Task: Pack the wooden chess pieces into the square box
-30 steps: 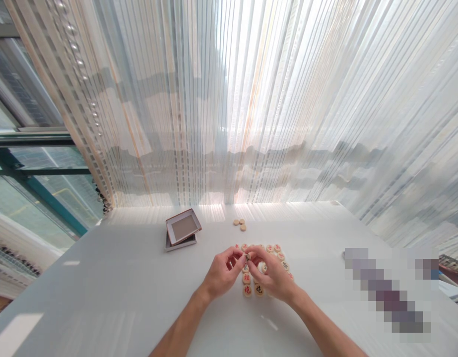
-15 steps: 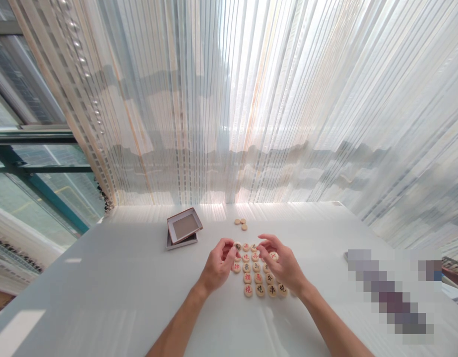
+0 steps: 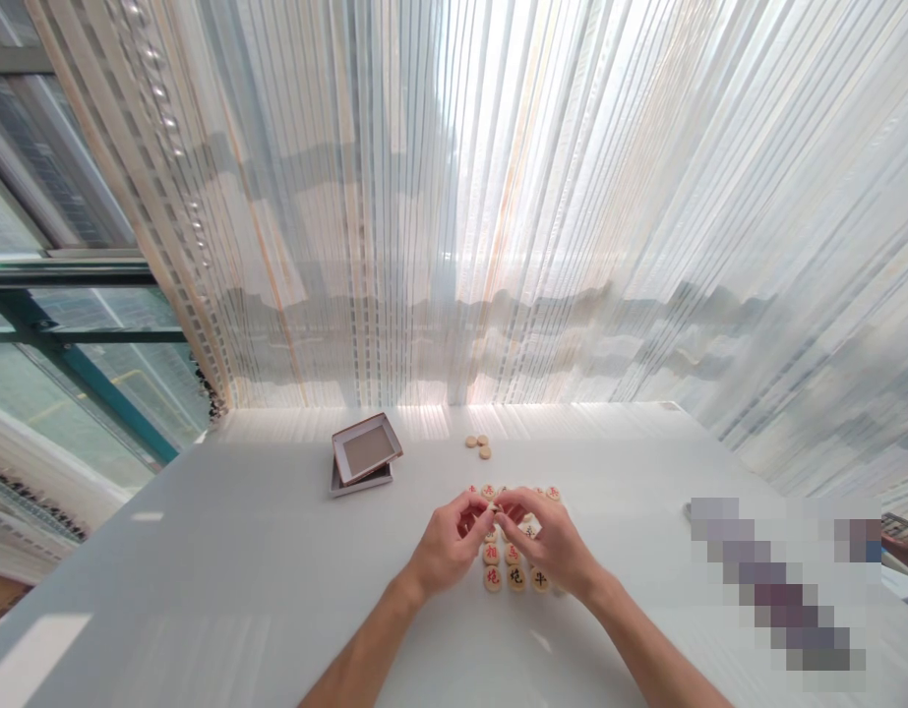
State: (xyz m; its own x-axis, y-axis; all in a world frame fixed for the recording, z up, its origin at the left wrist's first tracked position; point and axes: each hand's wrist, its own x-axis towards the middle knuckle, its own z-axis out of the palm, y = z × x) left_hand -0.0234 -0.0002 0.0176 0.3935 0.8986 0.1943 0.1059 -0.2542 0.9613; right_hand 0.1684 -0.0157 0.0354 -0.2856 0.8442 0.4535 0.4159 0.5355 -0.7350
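Note:
Round wooden Chinese chess pieces (image 3: 515,577) with red and black characters lie in rows on the white table (image 3: 239,570). My left hand (image 3: 445,543) and my right hand (image 3: 551,544) meet fingertip to fingertip above the far rows. Both pinch together around one small piece (image 3: 493,507) held between them. My hands cover much of the grid; only the nearest and farthest pieces show.
A small open box with its lid stacked askew (image 3: 364,454) sits on the far left of the pieces. Three loose plain discs (image 3: 479,445) lie beyond the grid. A blurred-out patch (image 3: 778,580) covers the table's right side. Sheer curtains hang behind the table.
Half a second ago my hands were apart over the rows with fingers loose; now they have come together and pinch one piece between them, as they did a second ago.

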